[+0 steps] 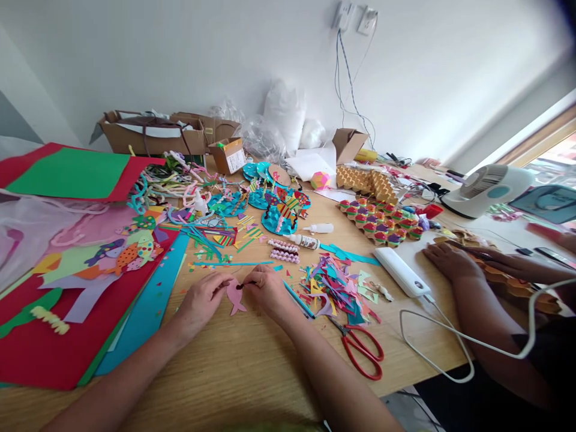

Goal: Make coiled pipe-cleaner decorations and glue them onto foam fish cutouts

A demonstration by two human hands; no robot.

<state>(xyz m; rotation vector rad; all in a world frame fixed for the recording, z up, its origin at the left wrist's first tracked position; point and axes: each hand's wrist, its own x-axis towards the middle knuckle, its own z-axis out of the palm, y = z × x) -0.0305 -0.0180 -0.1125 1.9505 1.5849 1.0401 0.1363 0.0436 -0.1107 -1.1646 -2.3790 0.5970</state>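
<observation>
A small pink paper fish (pixel 234 296) is between my two hands, just above the wooden table, its tail pointing towards me. The fingers of my left hand (pixel 204 303) pinch the fish's upper left edge. My right hand (pixel 266 293) is closed at the fish's right side, with a small dark piece (pixel 239 287) at its fingertips against the pink paper. Beyond my hands lie pink and brown braided strips (pixel 284 251) and a glue bottle (pixel 308 242). To the right is a heap of coloured paper scraps (pixel 330 288).
Red-handled scissors (pixel 363 353) lie right of my forearm. A white power bank (pixel 401 272) with a looping cable sits farther right, near another person's hands (pixel 454 262). Coloured sheets (pixel 103 312) cover the left side. Egg trays (pixel 380 222) and a white fan (pixel 488 189) stand behind.
</observation>
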